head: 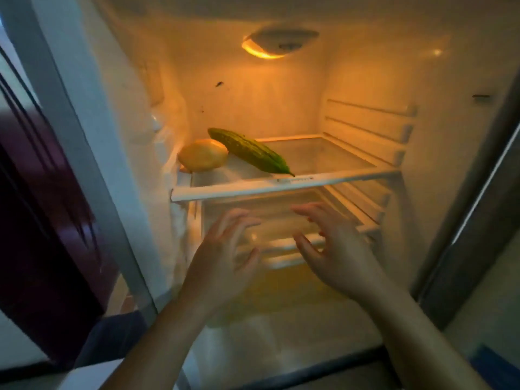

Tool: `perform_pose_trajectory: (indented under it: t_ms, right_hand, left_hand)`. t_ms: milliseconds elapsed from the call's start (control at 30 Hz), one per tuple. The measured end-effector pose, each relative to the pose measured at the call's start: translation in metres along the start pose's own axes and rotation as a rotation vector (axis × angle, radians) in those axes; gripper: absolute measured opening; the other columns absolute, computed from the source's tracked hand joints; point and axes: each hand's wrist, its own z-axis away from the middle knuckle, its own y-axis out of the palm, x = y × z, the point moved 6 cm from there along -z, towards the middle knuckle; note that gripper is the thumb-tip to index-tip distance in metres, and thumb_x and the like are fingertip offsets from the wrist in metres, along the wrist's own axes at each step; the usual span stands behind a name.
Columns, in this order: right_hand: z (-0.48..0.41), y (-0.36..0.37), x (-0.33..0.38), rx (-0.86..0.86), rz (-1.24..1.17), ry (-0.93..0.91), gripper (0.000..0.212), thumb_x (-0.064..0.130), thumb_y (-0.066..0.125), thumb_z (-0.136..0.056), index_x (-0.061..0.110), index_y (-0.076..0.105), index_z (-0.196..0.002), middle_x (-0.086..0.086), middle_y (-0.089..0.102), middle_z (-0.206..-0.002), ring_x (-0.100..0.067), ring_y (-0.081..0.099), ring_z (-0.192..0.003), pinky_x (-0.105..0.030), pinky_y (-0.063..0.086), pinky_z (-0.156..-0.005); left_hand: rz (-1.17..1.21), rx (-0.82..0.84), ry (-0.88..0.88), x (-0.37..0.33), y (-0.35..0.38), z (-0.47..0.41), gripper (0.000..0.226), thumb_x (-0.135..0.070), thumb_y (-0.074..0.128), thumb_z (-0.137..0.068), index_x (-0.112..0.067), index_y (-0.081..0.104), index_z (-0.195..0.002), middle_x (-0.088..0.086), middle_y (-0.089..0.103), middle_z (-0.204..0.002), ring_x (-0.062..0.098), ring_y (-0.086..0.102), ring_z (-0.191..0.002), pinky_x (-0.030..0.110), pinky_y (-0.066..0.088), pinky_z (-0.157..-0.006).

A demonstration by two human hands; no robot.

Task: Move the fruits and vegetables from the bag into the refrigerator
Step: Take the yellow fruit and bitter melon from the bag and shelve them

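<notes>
Both hands empty, fingers spread and loosely bent, holding nothing. Left hand (225, 249) and right hand (334, 249) sit side by side in the open refrigerator (439, 142), in front of the lower shelves (284, 243), touching nothing I can make out. Above the hands, the glass shelf (281, 184). On it, up and left of the left hand, a green bitter gourd (250, 150) lies on a slant, tip toward the shelf's front edge, its far end resting against a yellow round fruit (203, 154) at the left wall. Lamp (263, 50) lit high above. Bag not in view. Step, as I judge: between placements, two items stored, hands free. Next move likely calls for pulling both hands out, finding the bag, gripping another item, and setting it on the bare right side of the shelf.
</notes>
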Motion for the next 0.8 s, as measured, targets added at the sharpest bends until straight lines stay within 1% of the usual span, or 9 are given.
perform_pose_trajectory:
  t_ms: [100, 167, 233, 300, 367, 467, 600, 733, 800]
  right_hand:
    - [0.048, 0.020, -0.012, 0.085, -0.012, 0.113, 0.042, 0.030, 0.057, -0.079, 0.020, 0.057, -0.120, 0.002, 0.058, -0.119, -0.010, 0.053, -0.108, -0.020, 0.041, -0.092]
    - [0.083, 0.030, -0.020, 0.126, 0.003, 0.208, 0.042, 0.032, 0.058, -0.082, 0.021, 0.056, -0.122, 0.002, 0.057, -0.120, -0.011, 0.053, -0.109, -0.021, 0.042, -0.091]
    - [0.118, 0.036, -0.027, 0.167, 0.021, 0.322, 0.041, 0.034, 0.058, -0.088, 0.026, 0.051, -0.128, 0.008, 0.053, -0.127, -0.009, 0.051, -0.112, -0.021, 0.043, -0.090]
    - [0.151, 0.040, -0.033, 0.202, 0.006, 0.436, 0.042, 0.033, 0.057, -0.090, 0.029, 0.048, -0.130, 0.012, 0.049, -0.130, -0.006, 0.049, -0.115, -0.023, 0.044, -0.093]
    - [0.185, 0.043, -0.036, 0.232, -0.014, 0.534, 0.041, 0.031, 0.057, -0.090, 0.027, 0.049, -0.130, 0.012, 0.048, -0.130, -0.005, 0.047, -0.116, -0.019, 0.040, -0.097]
    - [0.236, 0.044, -0.038, 0.293, -0.014, 0.650, 0.040, 0.032, 0.054, -0.092, 0.028, 0.048, -0.131, 0.011, 0.047, -0.133, -0.004, 0.044, -0.120, -0.011, 0.031, -0.095]
    - [0.305, 0.024, -0.034, 0.379, 0.024, 0.796, 0.042, 0.037, 0.050, -0.093, 0.031, 0.042, -0.135, 0.013, 0.044, -0.138, -0.006, 0.045, -0.122, -0.019, 0.039, -0.099]
    - [0.368, -0.016, -0.031, 0.440, 0.082, 0.926, 0.048, 0.043, 0.046, -0.094, 0.032, 0.036, -0.139, 0.011, 0.040, -0.143, -0.010, 0.042, -0.125, -0.024, 0.036, -0.103]
    - [0.406, -0.041, -0.030, 0.447, 0.093, 0.989, 0.048, 0.044, 0.046, -0.094, 0.031, 0.036, -0.139, 0.009, 0.040, -0.143, -0.012, 0.042, -0.126, -0.028, 0.038, -0.103]
  left_hand:
    - [0.090, 0.117, -0.050, 0.008, 0.023, 0.034, 0.038, -0.041, 0.051, -0.077, -0.035, 0.053, -0.115, -0.013, 0.049, -0.121, -0.006, 0.043, -0.112, -0.001, 0.025, -0.092]
    - [0.147, 0.202, -0.090, 0.013, 0.041, 0.054, 0.038, -0.037, 0.057, -0.078, -0.038, 0.050, -0.116, -0.019, 0.047, -0.121, -0.013, 0.039, -0.110, 0.001, 0.026, -0.091]
    - [0.183, 0.275, -0.140, 0.015, 0.060, 0.071, 0.039, -0.030, 0.063, -0.082, -0.039, 0.048, -0.117, -0.026, 0.044, -0.118, -0.012, 0.038, -0.108, 0.006, 0.028, -0.088]
    - [0.204, 0.365, -0.169, 0.014, 0.078, 0.087, 0.039, -0.026, 0.062, -0.085, -0.039, 0.045, -0.118, -0.036, 0.037, -0.111, -0.014, 0.035, -0.104, 0.005, 0.029, -0.083]
    - [0.218, 0.471, -0.160, 0.006, 0.097, 0.103, 0.038, -0.029, 0.060, -0.086, -0.038, 0.045, -0.120, -0.036, 0.037, -0.111, -0.014, 0.037, -0.102, 0.005, 0.031, -0.081]
    - [0.242, 0.593, -0.094, -0.012, 0.119, 0.128, 0.036, -0.034, 0.059, -0.086, -0.039, 0.046, -0.120, -0.031, 0.040, -0.117, -0.012, 0.042, -0.105, 0.010, 0.035, -0.083]
    - [0.234, 0.827, 0.018, -0.057, 0.159, 0.168, 0.036, -0.040, 0.053, -0.089, -0.038, 0.044, -0.124, -0.026, 0.038, -0.123, -0.007, 0.042, -0.110, 0.011, 0.035, -0.084]
    - [0.206, 1.002, 0.138, -0.121, 0.200, 0.211, 0.039, -0.042, 0.052, -0.088, -0.038, 0.043, -0.126, -0.029, 0.031, -0.124, -0.004, 0.035, -0.120, 0.012, 0.028, -0.090]
    - [0.231, 1.097, 0.170, -0.159, 0.218, 0.238, 0.040, -0.039, 0.054, -0.089, -0.036, 0.043, -0.127, -0.028, 0.030, -0.122, -0.003, 0.036, -0.120, 0.011, 0.027, -0.092]
